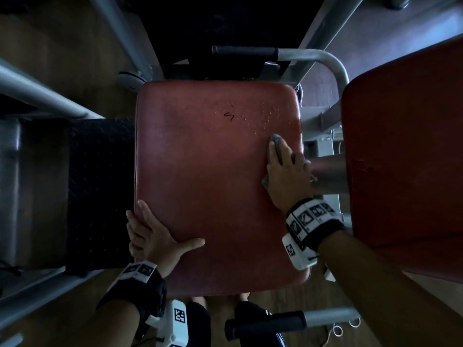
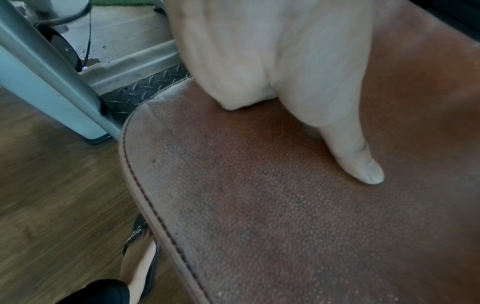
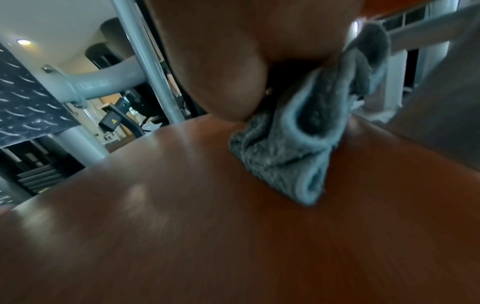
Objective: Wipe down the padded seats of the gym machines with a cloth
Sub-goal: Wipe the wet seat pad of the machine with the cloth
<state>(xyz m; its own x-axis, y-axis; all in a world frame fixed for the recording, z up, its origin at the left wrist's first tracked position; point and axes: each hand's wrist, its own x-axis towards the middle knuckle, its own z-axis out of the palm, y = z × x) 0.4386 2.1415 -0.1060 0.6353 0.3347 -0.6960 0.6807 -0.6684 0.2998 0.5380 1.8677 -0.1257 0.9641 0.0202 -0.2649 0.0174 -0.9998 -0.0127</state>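
Note:
A red padded seat (image 1: 213, 184) fills the middle of the head view. My right hand (image 1: 283, 169) lies flat on a bunched grey cloth (image 1: 274, 144) and presses it onto the seat's right side, just short of a patch of water droplets (image 1: 260, 116). A small black squiggle (image 1: 229, 117) marks the seat's far half. The right wrist view shows the cloth (image 3: 293, 148) crumpled under my palm on the shiny seat (image 3: 207, 226). My left hand (image 1: 160, 229) grips the seat's near left edge, fingers curled down the side. Its thumb (image 2: 358, 160) rests on top of the textured seat (image 2: 285, 226).
A second red pad (image 1: 406, 159) stands close on the right. Grey frame tubes (image 1: 37, 96) and a black tread plate (image 1: 100, 184) lie to the left. Black-gripped handles sit beyond the seat (image 1: 245, 51) and near me (image 1: 265, 324). My sandalled foot (image 2: 140, 257) stands on wooden floor.

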